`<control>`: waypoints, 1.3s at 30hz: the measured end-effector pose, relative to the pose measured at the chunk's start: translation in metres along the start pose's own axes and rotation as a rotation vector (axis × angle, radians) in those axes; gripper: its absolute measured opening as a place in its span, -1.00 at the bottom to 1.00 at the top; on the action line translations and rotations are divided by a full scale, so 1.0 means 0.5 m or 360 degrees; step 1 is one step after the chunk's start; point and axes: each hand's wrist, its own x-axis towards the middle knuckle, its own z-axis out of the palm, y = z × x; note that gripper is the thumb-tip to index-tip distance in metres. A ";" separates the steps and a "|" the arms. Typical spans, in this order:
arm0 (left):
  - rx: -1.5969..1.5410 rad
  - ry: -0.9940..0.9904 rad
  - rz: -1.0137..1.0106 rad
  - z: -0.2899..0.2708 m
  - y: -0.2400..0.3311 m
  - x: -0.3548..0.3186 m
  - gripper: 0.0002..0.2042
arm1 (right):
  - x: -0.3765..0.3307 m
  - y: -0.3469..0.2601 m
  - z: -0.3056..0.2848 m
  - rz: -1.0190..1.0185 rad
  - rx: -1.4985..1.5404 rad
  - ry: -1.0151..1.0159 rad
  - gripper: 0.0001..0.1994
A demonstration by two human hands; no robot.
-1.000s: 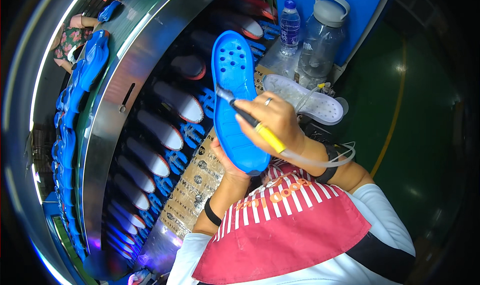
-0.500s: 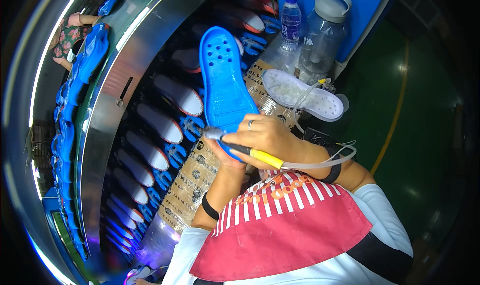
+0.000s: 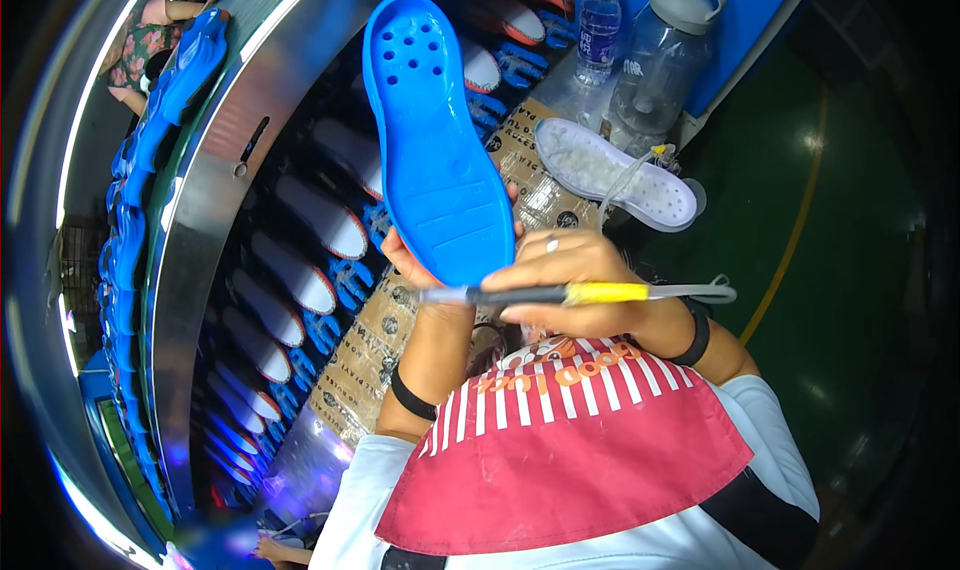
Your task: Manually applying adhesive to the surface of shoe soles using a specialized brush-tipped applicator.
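Observation:
A blue shoe sole (image 3: 440, 160) with a cluster of small holes near its far end rests in my left hand (image 3: 402, 258). That hand grips its near end from below, fingertips showing at both edges. My right hand (image 3: 585, 270) is closed round a brush (image 3: 540, 295) with a black handle, a yellow collar and a clear tube trailing right. The brush lies nearly level across the sole's near end, its tip blurred; whether it touches the sole I cannot tell. To the right lies a white sole (image 3: 620, 175) with a thin tube across it.
Shoe uppers with white undersides (image 3: 300, 285) and blue laces line a rack at left, behind a metal rail (image 3: 240, 135). Blue soles (image 3: 125, 240) hang beyond it. A water bottle (image 3: 598, 35) and a large clear jug (image 3: 662, 65) stand far right. Another person (image 3: 145, 55) is far left.
The blue sole has moved up and a little left and appears larger. My right hand has shifted slightly right and down, and the brush has swung to nearly level.

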 end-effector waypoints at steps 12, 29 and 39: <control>0.0003 -0.0199 -0.0015 0.021 0.029 0.019 -0.01 | -0.028 -0.019 -0.016 0.0149 -0.0054 0.0071 -0.69; -0.0020 -0.0073 0.0183 0.047 0.042 0.024 -0.03 | -0.038 -0.022 -0.030 0.0165 -0.0386 -0.0082 -0.68; 0.0594 0.0186 -0.0096 -0.020 0.082 0.016 -0.13 | -0.023 -0.031 -0.040 0.0000 -0.0268 -0.0141 -0.70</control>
